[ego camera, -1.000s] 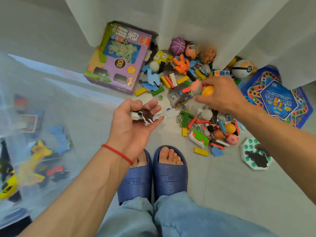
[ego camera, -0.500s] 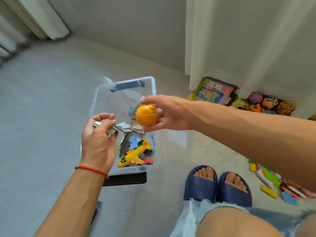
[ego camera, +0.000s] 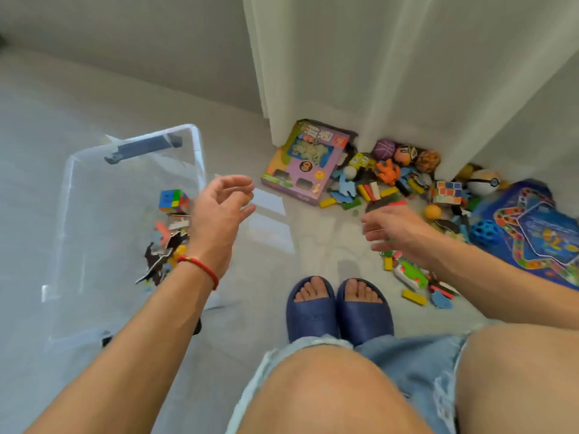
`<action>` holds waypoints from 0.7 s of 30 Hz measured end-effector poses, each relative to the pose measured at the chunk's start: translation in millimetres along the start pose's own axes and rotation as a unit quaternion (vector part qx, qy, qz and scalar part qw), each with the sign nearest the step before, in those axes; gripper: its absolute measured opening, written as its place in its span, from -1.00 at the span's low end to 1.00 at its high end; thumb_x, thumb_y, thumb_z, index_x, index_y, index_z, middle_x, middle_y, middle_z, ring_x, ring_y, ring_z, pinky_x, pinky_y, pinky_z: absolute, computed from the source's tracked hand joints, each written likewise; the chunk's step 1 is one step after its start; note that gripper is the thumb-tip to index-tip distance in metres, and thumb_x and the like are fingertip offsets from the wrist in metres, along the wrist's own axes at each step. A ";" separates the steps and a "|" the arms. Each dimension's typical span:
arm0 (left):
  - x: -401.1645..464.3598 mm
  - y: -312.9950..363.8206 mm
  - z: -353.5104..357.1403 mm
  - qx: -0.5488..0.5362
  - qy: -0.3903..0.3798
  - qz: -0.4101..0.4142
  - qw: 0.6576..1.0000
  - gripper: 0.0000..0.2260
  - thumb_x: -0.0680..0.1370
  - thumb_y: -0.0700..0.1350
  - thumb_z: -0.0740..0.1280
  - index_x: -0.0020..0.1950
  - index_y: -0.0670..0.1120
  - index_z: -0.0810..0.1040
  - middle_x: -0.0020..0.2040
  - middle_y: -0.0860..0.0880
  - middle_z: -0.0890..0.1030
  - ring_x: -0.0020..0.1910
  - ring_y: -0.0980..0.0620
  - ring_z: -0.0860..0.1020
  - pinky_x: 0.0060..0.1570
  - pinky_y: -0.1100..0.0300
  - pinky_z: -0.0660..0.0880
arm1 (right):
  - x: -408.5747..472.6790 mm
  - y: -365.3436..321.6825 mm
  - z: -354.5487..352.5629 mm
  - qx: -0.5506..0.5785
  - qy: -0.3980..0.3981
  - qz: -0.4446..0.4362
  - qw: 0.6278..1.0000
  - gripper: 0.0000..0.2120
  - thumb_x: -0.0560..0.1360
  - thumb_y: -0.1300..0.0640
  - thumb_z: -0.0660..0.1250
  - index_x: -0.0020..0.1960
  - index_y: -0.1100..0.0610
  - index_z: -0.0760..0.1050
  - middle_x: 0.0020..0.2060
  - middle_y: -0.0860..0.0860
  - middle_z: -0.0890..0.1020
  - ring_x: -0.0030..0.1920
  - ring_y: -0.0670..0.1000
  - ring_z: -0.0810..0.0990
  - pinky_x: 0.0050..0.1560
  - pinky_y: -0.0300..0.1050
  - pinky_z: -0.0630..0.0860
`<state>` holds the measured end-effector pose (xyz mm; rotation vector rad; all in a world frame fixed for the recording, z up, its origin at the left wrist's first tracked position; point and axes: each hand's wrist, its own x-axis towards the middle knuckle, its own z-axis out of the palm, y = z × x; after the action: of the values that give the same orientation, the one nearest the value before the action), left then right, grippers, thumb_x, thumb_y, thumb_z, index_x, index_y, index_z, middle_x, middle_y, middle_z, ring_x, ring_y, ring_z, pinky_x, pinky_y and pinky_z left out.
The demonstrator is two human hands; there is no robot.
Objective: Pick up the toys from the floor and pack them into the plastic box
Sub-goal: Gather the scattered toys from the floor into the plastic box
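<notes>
The clear plastic box (ego camera: 70, 195) stands on the floor at left, holding a colour cube (ego camera: 173, 200), dark puzzle pieces and other toys. My left hand (ego camera: 219, 214) hovers at the box's right rim, fingers loosely spread and holding nothing. My right hand (ego camera: 398, 233) is open and stretched toward the toy pile (ego camera: 388, 183) on the floor at right, just above its near edge. The pile has blocks, balls, an orange figure and puzzle pieces.
A purple toy carton (ego camera: 307, 164) lies by the white curtain (ego camera: 376, 73). A blue game board (ego camera: 542, 236), a blue holed ball (ego camera: 486, 232), a Rubik's cube (ego camera: 446, 192) and a green-white toy (ego camera: 410, 275) lie at right. My feet in blue slippers (ego camera: 338, 308) stand beside the pile.
Both hands let go of what they held: the orange ball and puzzle pieces are gone from them. My right hand swung from over the box back toward the pile.
</notes>
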<state>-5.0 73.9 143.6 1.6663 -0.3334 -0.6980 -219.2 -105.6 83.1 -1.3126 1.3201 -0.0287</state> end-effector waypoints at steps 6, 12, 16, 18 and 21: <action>-17.6 -59.2 124.2 0.116 -0.204 -0.081 0.969 -0.79 0.55 -0.36 0.23 0.01 -0.14 0.60 0.02 -0.15 0.67 0.09 -0.10 0.62 0.07 0.00 0.62 | 6.3 119.0 -83.2 -0.247 0.148 -0.027 0.957 -0.89 0.54 0.16 0.36 0.06 0.09 0.59 -0.10 0.03 0.63 -0.13 0.02 0.57 -0.20 -0.14 0.44; -11.0 -136.9 192.7 0.334 -0.406 -0.028 0.850 -0.74 0.47 -0.26 0.35 0.10 0.00 0.59 0.06 0.02 0.63 0.05 0.06 0.59 0.14 0.05 0.55 | 30.0 194.9 -68.6 -0.435 0.146 -0.093 0.884 -0.75 0.42 0.13 0.43 0.09 0.12 0.59 -0.03 0.09 0.62 0.04 0.18 0.56 -0.01 0.05 0.50; 5.4 -177.5 214.3 0.450 -0.425 0.065 0.783 -0.63 0.46 -0.19 0.38 0.26 -0.01 0.50 0.17 -0.06 0.54 0.08 -0.04 0.55 0.10 0.11 0.50 | 56.4 206.4 -42.6 -0.517 0.182 -0.164 0.820 -0.55 0.39 0.02 0.50 0.22 0.17 0.56 0.05 0.14 0.60 0.06 0.22 0.52 0.07 0.14 0.45; 15.9 -192.6 223.4 0.474 -0.402 0.134 0.772 -0.55 0.45 -0.16 0.41 0.33 -0.03 0.44 0.22 -0.12 0.45 0.11 -0.11 0.51 0.07 0.10 0.48 | 66.7 206.4 -34.0 -0.551 0.204 -0.189 0.787 -0.61 0.41 0.01 0.47 0.16 0.17 0.57 0.02 0.13 0.60 0.03 0.20 0.51 0.03 0.13 0.41; 30.7 -207.1 236.6 0.523 -0.382 0.262 0.716 -0.37 0.39 -0.11 0.50 0.42 -0.06 0.37 0.38 -0.17 0.32 0.24 -0.19 0.39 0.06 -0.01 0.50 | 70.7 210.1 -30.5 -0.553 0.239 -0.217 0.768 -0.66 0.43 0.02 0.45 0.13 0.16 0.57 0.01 0.11 0.58 0.02 0.16 0.48 0.00 0.09 0.34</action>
<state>-158.5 -84.3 -82.8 2.0327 -2.0361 -0.7672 -347.5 -96.7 -100.1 -2.7682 1.4503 0.1252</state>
